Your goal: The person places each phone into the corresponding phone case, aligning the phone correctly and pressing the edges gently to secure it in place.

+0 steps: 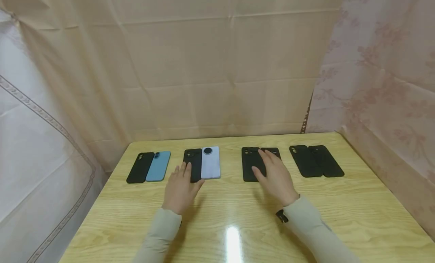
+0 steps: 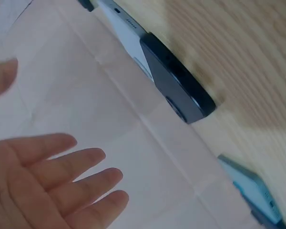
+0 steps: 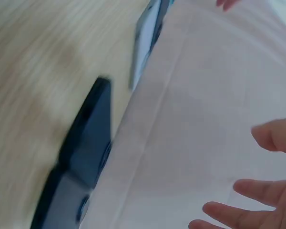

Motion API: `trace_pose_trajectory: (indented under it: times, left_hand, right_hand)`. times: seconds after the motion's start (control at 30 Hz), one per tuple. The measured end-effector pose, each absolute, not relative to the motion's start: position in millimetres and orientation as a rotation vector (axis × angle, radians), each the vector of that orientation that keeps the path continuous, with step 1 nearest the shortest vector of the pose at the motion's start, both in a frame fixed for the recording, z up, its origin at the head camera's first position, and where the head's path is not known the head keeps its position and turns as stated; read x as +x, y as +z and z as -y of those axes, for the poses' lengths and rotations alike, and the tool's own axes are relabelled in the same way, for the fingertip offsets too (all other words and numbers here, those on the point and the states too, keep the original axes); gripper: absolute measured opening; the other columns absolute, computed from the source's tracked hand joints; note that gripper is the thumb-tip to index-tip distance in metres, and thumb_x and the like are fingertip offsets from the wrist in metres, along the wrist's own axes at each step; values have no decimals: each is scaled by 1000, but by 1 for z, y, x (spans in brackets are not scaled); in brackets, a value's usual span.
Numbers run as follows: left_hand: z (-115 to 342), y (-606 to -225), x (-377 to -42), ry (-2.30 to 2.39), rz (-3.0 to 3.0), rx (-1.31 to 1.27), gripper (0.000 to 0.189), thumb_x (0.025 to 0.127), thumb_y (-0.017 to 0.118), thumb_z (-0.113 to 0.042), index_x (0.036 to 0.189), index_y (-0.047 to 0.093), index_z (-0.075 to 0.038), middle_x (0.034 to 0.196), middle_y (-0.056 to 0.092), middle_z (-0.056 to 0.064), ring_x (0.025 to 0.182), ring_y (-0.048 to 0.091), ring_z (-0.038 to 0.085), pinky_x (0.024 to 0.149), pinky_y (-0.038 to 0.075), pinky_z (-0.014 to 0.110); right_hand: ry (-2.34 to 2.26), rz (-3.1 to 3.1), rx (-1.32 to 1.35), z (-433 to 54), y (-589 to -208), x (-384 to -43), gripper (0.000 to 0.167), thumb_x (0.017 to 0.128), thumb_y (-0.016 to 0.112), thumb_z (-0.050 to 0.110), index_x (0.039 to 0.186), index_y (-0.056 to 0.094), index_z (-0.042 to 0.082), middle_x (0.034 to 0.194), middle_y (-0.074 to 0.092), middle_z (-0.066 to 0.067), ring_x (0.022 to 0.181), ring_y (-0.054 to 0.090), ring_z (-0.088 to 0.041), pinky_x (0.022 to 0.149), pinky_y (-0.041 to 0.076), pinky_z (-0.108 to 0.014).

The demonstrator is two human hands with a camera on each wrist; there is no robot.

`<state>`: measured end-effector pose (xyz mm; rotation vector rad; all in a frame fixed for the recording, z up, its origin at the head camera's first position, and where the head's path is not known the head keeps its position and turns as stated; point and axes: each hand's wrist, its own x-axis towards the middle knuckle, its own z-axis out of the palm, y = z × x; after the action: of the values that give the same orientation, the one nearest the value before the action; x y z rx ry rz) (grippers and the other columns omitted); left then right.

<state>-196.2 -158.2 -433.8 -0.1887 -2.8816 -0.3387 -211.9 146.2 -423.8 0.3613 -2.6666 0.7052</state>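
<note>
Hovering near flat, black, phone-like slabs (image 1: 250,168): left fingers (image 1: 182,169) and right fingers (image 1: 266,159) spread, empty.

I see a wood-grained desk (image 1: 210,214), smooth and glossy enough to mirror a light. The black phone-shaped slabs (image 1: 249,161) look matt, like plastic or rubber; I can't tell which. The pale phone (image 1: 211,166) and the blue phone (image 1: 158,166) have smooth backs with a soft sheen. Creased beige cloth (image 1: 187,66) looks thin, faintly shiny along its folds. My sleeves (image 1: 162,229) are plain, matt cloth.
</note>
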Motion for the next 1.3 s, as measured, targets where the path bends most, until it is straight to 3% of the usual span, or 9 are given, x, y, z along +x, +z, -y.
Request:
trace_pose_trajectory:
  times: [0.13, 0.33, 0.5, 0.83, 1.07, 1.3]
  left_hand:
    - [169, -429, -195, -525, 2854, -149, 70, 96, 58, -46, 145, 43, 1, 146, 48, 22, 134, 47, 40, 105, 44, 54]
    - [198, -423, -193, -744, 2888, -78, 69, 98, 55, -45, 149, 37, -1, 151, 42, 21, 133, 47, 41, 104, 44, 57]
    - [226, -419, -194, -855, 2926, -79, 75, 100, 47, -50, 154, 26, -3, 157, 31, 23, 139, 37, 44, 111, 35, 60]
    - [273, -422, -208, -839, 3001, -89, 77, 101, 47, -49, 154, 21, 1, 160, 15, 27, 147, 9, 51, 115, 15, 69]
    - [298, -430, -218, -839, 3035, -81, 82, 99, 52, -47, 153, 18, 6, 159, 10, 32, 143, 5, 59, 111, 13, 74]
    - [317, -440, -228, -721, 3079, -25, 90, 97, 51, -54, 152, 17, 9, 159, 9, 33, 142, 5, 60, 110, 16, 74]
  right_hand:
    - [843, 2635, 427, -127, -414, -216, 60, 97, 60, 33, 147, 41, 5, 147, 45, -22, 132, 47, -42, 103, 43, -59]
    - [1072, 2657, 531, -98, -401, -220, 64, 99, 56, 38, 152, 33, 9, 156, 34, -15, 139, 41, -37, 109, 39, -57]
    - [1157, 2710, 596, -70, -396, -227, 67, 100, 53, 40, 154, 28, 12, 161, 27, -12, 147, 30, -33, 116, 31, -55]
    - [1232, 2768, 839, -13, -393, -244, 64, 103, 48, 38, 155, 26, 9, 162, 23, -13, 150, 23, -29, 120, 27, -51]
    - [1258, 2833, 926, 26, -401, -256, 59, 104, 42, 37, 156, 24, 13, 163, 21, -11, 149, 26, -28, 119, 29, -49]
    - [1101, 2942, 1030, 58, -413, -260, 63, 104, 42, 41, 157, 19, 16, 165, 14, -8, 150, 24, -26, 118, 31, -48]
